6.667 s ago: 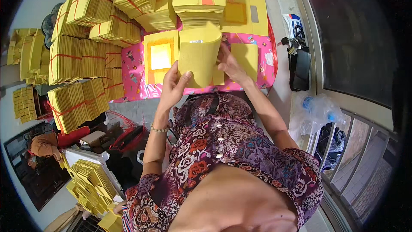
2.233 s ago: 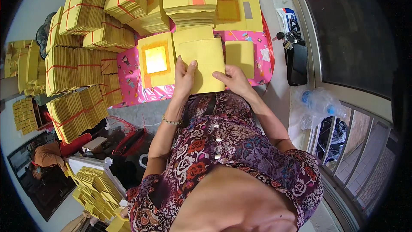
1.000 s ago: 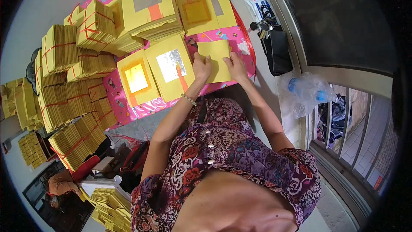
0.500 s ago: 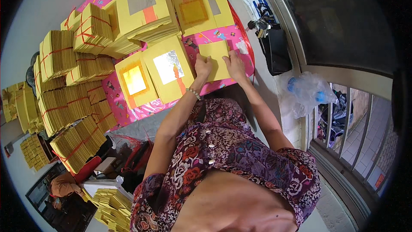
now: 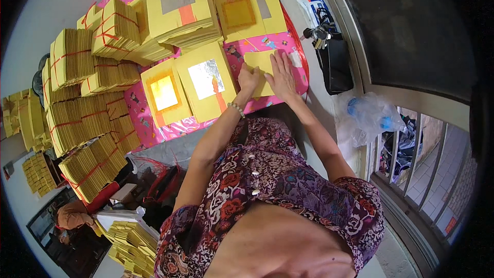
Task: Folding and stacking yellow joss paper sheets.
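A plain yellow sheet of paper [image 5: 261,59], maybe folded, lies at the front right of the table before me. My left hand [image 5: 248,79] has its fingers curled and closed at the sheet's left edge. Flat on the sheet's right part rests my right hand [image 5: 281,78], fingers stretched out. Just left of my left hand is a yellow paper stack [image 5: 188,62] with a silver square and an orange mark on top. Beside it lies another yellow stack [image 5: 149,83] with a shiny gold square framed in orange.
A tall pile of yellow paper [image 5: 154,10] stands behind, with several tied bundles [image 5: 72,59] heaped to the left. More gold-square sheets [image 5: 226,30] lie at the back right of the pink patterned tablecloth [image 5: 282,40]. Keys [image 5: 321,35], a black pouch [image 5: 337,67] and a clear plastic bag [image 5: 368,118] sit by the window.
My right hand has gone from gripping the sheet's right side to lying flat on it with fingers extended. My left hand stays at the left edge. The view has shifted slightly.
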`<state>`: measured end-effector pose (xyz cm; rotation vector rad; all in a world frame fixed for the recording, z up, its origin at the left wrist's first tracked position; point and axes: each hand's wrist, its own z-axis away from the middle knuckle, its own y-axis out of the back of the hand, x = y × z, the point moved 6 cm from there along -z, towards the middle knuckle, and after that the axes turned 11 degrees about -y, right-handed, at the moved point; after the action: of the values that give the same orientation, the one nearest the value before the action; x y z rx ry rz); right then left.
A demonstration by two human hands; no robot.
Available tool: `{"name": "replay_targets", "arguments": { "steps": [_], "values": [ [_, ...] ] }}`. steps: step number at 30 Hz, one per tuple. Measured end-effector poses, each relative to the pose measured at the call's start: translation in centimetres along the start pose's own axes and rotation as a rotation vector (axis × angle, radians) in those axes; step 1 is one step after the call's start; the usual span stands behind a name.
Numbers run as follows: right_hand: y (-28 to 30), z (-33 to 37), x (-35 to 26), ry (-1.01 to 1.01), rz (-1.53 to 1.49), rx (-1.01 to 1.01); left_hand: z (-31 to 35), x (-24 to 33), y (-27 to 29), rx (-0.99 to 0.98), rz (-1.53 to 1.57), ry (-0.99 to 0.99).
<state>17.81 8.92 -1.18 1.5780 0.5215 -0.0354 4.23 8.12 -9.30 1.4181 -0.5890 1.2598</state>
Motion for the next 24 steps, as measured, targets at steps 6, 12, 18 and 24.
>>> {"name": "replay_targets", "arguments": {
  "steps": [6, 12, 18, 24],
  "values": [
    [-2.2, 0.0, 1.6, -0.036, -0.035, -0.079, 0.2, 1.3, 0.5, -0.011, -0.023, -0.048],
    [-3.0, -0.3, 2.2, -0.008, -0.033, -0.046, 1.3, 1.8, 0.1, -0.027, -0.005, -0.04],
    [-2.3, -0.4, 1.6, 0.02, -0.016, -0.039, 6.6, 8.2, 6.9, 0.154, -0.156, -0.521],
    [-1.1, -0.5, 1.3, 0.03, -0.074, 0.007, 10.1, 6.8, 14.4, -0.114, -0.166, -0.627]
  ]
}}
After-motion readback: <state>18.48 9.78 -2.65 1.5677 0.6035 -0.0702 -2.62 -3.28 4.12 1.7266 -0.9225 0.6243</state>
